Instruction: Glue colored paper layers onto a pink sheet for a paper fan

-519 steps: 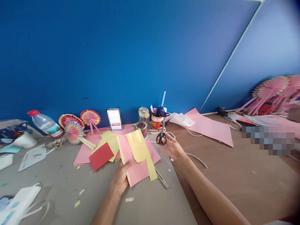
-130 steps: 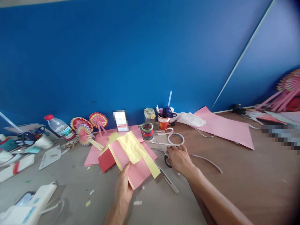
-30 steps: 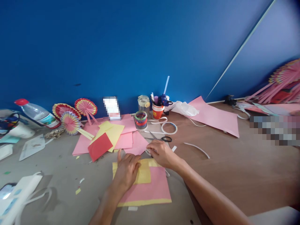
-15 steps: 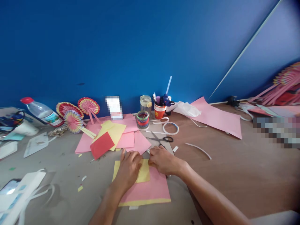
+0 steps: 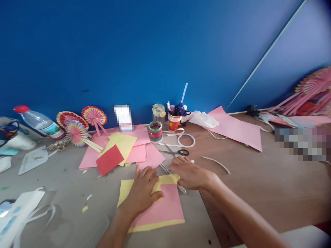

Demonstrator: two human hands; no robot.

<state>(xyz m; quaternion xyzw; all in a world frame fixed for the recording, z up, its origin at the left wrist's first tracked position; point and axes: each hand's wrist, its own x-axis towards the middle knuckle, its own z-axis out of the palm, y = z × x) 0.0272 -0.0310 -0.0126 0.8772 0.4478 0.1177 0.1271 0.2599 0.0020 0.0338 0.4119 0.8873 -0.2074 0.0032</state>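
In front of me lies a pink sheet of paper (image 5: 165,203) with a yellow strip along its near edge. Yellow paper (image 5: 126,188) covers its far left part, and a yellow band runs along the far edge to the right corner. My left hand (image 5: 143,193) presses on the papers, fingers spread. My right hand (image 5: 193,172) rests at the far right corner with fingers stretched out and thumb apart, over a slim grey-and-white tool (image 5: 182,189) that looks like a craft knife. Black-handled scissors (image 5: 183,152) lie just beyond it.
Pink sheets, yellow paper (image 5: 118,144) and a red piece (image 5: 110,160) lie at the far left. Pleated paper fans (image 5: 94,115) and a bottle (image 5: 42,123) stand behind. Further along are a thread-wrapped jar (image 5: 155,132), a tape ring (image 5: 186,140), a pen cup (image 5: 174,122) and a large pink sheet (image 5: 239,131).
My right hand has moved right to the paper's corner and its fingers have spread. More of the yellow band along the far edge shows. My left thumb has spread outward.
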